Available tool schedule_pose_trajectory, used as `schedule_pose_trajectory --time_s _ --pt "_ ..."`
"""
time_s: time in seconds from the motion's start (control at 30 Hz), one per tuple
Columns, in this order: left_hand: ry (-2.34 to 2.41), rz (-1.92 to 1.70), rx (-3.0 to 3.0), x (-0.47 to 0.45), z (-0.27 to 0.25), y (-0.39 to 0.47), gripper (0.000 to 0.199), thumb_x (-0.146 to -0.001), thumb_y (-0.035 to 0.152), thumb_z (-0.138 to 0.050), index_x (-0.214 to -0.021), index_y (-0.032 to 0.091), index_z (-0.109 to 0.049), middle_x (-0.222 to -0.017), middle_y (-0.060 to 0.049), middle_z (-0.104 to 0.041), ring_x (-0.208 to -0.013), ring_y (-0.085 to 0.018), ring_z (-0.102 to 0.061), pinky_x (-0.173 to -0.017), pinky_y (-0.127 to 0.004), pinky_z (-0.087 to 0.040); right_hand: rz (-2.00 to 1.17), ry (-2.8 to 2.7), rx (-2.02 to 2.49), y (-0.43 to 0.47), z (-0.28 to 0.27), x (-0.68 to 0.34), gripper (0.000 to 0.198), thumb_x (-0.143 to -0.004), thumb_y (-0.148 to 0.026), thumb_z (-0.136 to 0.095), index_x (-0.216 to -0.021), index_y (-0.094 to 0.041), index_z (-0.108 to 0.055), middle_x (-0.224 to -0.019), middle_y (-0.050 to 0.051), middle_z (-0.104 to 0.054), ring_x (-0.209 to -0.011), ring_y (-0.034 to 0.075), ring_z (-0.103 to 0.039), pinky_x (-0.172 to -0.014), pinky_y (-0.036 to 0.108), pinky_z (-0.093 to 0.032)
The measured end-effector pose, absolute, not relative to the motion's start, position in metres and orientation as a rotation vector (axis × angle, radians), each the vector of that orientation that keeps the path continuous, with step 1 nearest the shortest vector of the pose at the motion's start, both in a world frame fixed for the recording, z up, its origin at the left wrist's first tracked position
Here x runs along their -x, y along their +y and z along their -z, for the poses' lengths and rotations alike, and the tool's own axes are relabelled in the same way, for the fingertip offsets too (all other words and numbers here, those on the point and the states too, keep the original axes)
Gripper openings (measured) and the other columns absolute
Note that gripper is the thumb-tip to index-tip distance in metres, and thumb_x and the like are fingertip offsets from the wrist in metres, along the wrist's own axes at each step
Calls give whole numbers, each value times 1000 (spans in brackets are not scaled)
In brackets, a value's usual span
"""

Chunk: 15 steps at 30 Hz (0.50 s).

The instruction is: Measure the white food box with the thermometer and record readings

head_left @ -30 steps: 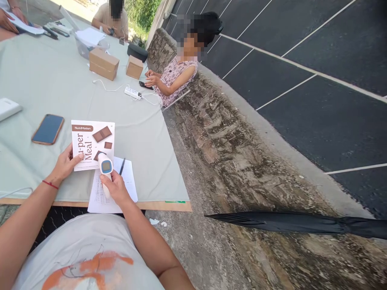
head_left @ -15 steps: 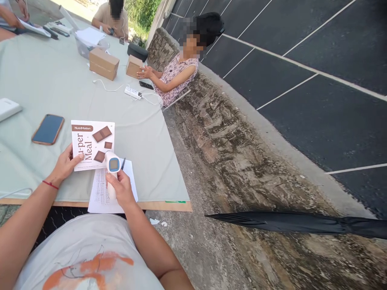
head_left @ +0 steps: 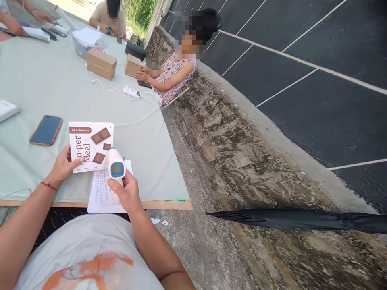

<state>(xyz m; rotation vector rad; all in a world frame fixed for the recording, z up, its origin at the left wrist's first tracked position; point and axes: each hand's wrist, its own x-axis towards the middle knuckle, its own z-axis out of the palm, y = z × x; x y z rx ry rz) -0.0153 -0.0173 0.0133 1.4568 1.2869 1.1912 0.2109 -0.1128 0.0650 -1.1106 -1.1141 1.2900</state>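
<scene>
As the left hand (head_left: 63,163) clasps the white box (head_left: 83,147) over the table (head_left: 145,157), the right hand (head_left: 129,191), fingers closed round the handheld device (head_left: 117,169), seems to aim there, contact unclear, so shifting either calls for steadiness.

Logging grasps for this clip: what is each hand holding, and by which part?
The left hand holds the NutriMotion package by its lower left edge; the right hand grips the white device by its handle.

Along the table's (head_left: 145,151) near edge, the left hand (head_left: 64,163) is gripping a NutriMotion box (head_left: 90,146) and the right hand (head_left: 129,194) is holding a white, blue-trimmed device (head_left: 116,166) above printed sheets (head_left: 99,193). By the right edge, a co-worker's hands (head_left: 144,76) are resting beside a carton (head_left: 132,65).
</scene>
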Motion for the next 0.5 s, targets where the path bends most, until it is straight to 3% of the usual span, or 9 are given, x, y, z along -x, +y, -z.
schedule_pose_trajectory --time_s 0.23,0.4,0.5 --pt "1282 -1359 -1568 23 4 -13 73 -68 55 -81 -124 20 -50 -120 -14 -67 -106 -33 -68 -83 -48 -61 -1074 -1201 1196 -104 -52 -225 43 -72 -50 -73 -101 -19 -66 -90 3 -68 -79 17 -60 -72 30 -50" --pt "1382 -1579 -1583 30 15 -3 79 -71 49 -81 -133 24 -40 -129 -14 -59 -118 -33 -61 -98 -56 -54 -595 -1216 1731 -68 -9 -273 48 -72 -43 -72 -114 -20 -66 -109 8 -66 -100 24 -61 -89 37 -48" --pt "1448 -1589 -1652 32 22 2 86 -69 47 -82 -137 21 -35 -134 -17 -52 -122 -34 -56 -103 -58 -49 -477 -1258 2062 -56 16 -304 50 -75 -39 -69 -120 -18 -64 -116 13 -64 -110 29 -59 -91 40 -46"
